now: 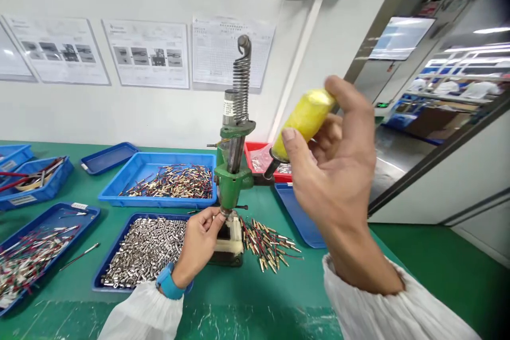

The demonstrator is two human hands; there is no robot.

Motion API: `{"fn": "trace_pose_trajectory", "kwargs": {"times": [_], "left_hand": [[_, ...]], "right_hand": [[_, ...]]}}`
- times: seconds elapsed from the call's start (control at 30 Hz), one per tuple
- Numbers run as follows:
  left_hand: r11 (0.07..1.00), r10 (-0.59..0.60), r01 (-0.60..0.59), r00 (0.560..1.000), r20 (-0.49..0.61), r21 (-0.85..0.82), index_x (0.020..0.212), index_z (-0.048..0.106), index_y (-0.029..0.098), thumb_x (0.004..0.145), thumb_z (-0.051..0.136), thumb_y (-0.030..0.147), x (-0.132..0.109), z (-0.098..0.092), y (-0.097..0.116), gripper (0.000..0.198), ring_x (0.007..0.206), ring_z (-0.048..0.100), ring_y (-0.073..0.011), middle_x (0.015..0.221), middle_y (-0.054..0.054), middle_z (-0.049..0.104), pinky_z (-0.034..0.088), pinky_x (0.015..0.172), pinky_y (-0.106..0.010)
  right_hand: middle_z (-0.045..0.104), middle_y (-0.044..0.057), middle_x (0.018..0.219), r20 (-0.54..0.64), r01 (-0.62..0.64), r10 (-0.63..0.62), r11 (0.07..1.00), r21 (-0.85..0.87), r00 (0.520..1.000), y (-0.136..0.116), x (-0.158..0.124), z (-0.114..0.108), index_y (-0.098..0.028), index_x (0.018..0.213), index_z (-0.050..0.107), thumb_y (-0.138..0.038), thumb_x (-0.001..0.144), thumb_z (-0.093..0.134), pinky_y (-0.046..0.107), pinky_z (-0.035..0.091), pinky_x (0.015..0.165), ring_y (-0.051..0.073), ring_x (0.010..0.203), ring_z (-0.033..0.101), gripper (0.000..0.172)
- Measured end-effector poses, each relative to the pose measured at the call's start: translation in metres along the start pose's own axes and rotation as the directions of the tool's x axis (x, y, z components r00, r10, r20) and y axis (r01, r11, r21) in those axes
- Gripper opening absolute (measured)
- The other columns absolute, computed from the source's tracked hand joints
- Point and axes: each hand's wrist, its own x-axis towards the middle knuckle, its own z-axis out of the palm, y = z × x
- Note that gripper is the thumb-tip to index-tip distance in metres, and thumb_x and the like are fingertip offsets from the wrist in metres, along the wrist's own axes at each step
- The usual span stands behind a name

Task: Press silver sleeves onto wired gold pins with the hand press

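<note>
A green hand press (pixel 233 172) with a coil spring on top stands on the green table. My right hand (pixel 338 154) is raised beside it, fingers wrapped round the yellow grip of the press lever (pixel 305 117). My left hand (pixel 199 241) is pinched at the press base, holding a small part under the ram; the part itself is too small to make out. Loose red and green wired terminals (pixel 271 244) lie just right of the base.
A blue tray of small metal sleeves (pixel 145 249) sits left of the press. Behind it is a blue tray of wired terminals (pixel 171 180). More blue trays (pixel 35 247) line the left side, a red tray (pixel 258 156) and a blue lid (pixel 298 212) stand at right.
</note>
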Motion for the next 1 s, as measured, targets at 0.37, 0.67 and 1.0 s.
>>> {"fn": "trace_pose_trajectory", "kwargs": {"times": [0.37, 0.67, 1.0], "left_hand": [[0.874, -0.268, 0.061, 0.888, -0.374, -0.482, 0.086, 0.070, 0.010, 0.084, 0.058, -0.007, 0.071, -0.058, 0.036, 0.021, 0.065, 0.059, -0.0055, 0.078, -0.001, 0.066, 0.050, 0.065, -0.014], [0.769, -0.488, 0.260, 0.829, -0.274, -0.583, 0.091, 0.066, 0.005, 0.097, 0.045, -0.001, 0.020, -0.071, 0.022, 0.023, 0.053, 0.059, -0.0040, 0.078, -0.007, 0.066, 0.049, 0.046, -0.008], [0.754, -0.555, 0.371, 0.802, -0.222, -0.543, 0.099, 0.065, 0.007, 0.098, 0.046, 0.007, -0.002, -0.066, 0.015, 0.018, 0.047, 0.050, -0.0064, 0.064, 0.000, 0.054, 0.042, 0.041, -0.014]], "right_hand": [[0.071, 0.007, 0.105, 0.626, -0.060, 0.264, 0.943, -0.327, 0.734, 0.108, -0.154, 0.015, -0.025, 0.112, 0.071, -0.017, 0.085, 0.058, 0.033, 0.050, 0.082, 0.023, 0.093, 0.064, 0.031], [0.070, 0.009, 0.110, 0.611, 0.029, 0.363, 0.844, -0.535, 0.703, 0.146, -0.150, 0.030, -0.024, 0.114, 0.073, -0.015, 0.091, 0.050, 0.036, 0.041, 0.083, 0.026, 0.099, 0.058, 0.034], [0.070, 0.011, 0.103, 0.512, -0.030, 0.423, 0.792, -0.610, 0.748, 0.151, -0.138, 0.040, -0.022, 0.112, 0.073, -0.031, 0.092, 0.057, 0.036, 0.042, 0.083, 0.027, 0.097, 0.060, 0.028]]}}
